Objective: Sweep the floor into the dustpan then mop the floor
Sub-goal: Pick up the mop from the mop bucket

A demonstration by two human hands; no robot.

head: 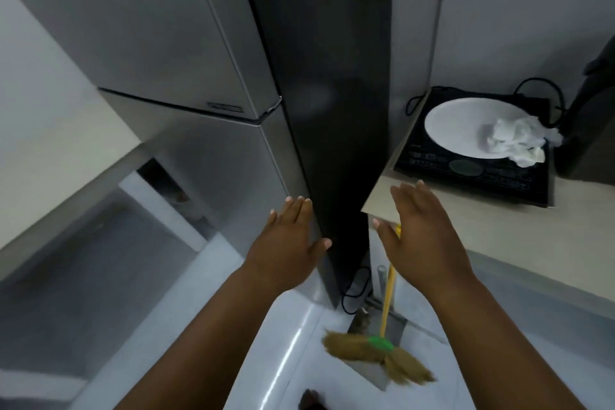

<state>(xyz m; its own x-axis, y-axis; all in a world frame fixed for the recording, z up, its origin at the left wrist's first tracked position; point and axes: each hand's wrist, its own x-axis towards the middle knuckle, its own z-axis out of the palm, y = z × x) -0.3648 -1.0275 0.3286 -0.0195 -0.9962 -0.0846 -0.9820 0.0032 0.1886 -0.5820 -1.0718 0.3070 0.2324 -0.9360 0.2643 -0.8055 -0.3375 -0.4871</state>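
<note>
Both hands reach forward, fingers straight and spread, holding nothing: left hand [289,243] near the refrigerator [186,70], right hand [422,236] covering the top of the yellow-handled broom [387,303]; it may be touching it. The bristles rest on a grey dustpan [397,323] on the floor, partly hiding it. The fridge badge [224,106] is blurred and unreadable.

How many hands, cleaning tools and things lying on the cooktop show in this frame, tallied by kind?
hands: 2, left hand and right hand
broom: 1
dustpan: 1
plate: 1
crumpled paper: 1
Total: 6
</note>
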